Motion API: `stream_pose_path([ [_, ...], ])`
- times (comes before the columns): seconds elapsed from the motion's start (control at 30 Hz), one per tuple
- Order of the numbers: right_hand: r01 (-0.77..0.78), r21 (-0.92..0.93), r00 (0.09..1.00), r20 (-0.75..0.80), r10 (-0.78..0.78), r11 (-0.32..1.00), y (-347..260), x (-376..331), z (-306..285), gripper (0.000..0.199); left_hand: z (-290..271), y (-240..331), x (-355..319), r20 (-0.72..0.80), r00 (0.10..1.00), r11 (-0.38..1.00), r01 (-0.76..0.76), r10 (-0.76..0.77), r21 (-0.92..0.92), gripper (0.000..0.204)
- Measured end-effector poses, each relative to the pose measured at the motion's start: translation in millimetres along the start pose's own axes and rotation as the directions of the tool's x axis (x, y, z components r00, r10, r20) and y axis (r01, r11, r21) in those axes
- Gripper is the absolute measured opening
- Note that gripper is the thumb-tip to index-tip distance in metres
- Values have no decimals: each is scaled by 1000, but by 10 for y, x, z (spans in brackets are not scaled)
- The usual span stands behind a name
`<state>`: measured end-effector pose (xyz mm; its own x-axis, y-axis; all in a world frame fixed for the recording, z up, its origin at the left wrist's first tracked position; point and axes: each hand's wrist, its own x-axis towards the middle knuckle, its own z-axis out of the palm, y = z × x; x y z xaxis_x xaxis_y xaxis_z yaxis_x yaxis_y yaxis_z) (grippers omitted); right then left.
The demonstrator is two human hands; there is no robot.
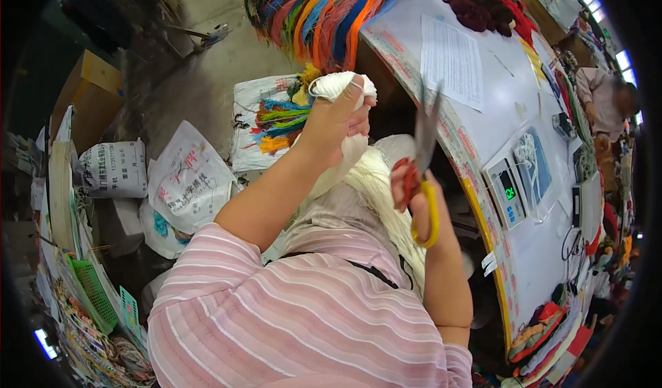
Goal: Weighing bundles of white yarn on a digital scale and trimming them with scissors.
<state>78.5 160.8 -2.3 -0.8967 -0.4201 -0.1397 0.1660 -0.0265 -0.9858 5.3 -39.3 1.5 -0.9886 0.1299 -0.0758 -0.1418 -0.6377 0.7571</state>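
Gripping white yarn (341, 85) left, scissors (424, 160) right

The bundle of soft white yarn (341, 85) is plain white, and the loose hank of cream-white thread (386, 195) below it is slightly yellower. The metal scissors (424, 174) have grey blades with one red and one yellow handle loop. The short sleeve of the striped shirt (303, 319) is pink with thin white lines. The hanging skeins of multicoloured cord (324, 12) run orange, blue, green and red. The long white bench (496, 112) has a yellow-edged rim, and the small digital scale (507, 195) shows green digits.
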Motion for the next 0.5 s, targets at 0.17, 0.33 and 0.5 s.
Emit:
stream_pose_path([
  [0.17, -41, 109, 987, 161, 23, 993, 252, -145, 176, 41, -38, -135, 98, 43, 997, 991, 76, -72, -113, 50],
  [0.33, -144, 90, 973, 192, 125, 985, 293, -66, 305, 27, -80, -218, 105, 13, 984, 979, 180, -179, -91, 56],
  [0.5, -146, 219, 988, 75, 133, 965, 297, 126, 392, 29, -31, -324, 50, -110, 991, 992, 89, -79, 86, 58],
])
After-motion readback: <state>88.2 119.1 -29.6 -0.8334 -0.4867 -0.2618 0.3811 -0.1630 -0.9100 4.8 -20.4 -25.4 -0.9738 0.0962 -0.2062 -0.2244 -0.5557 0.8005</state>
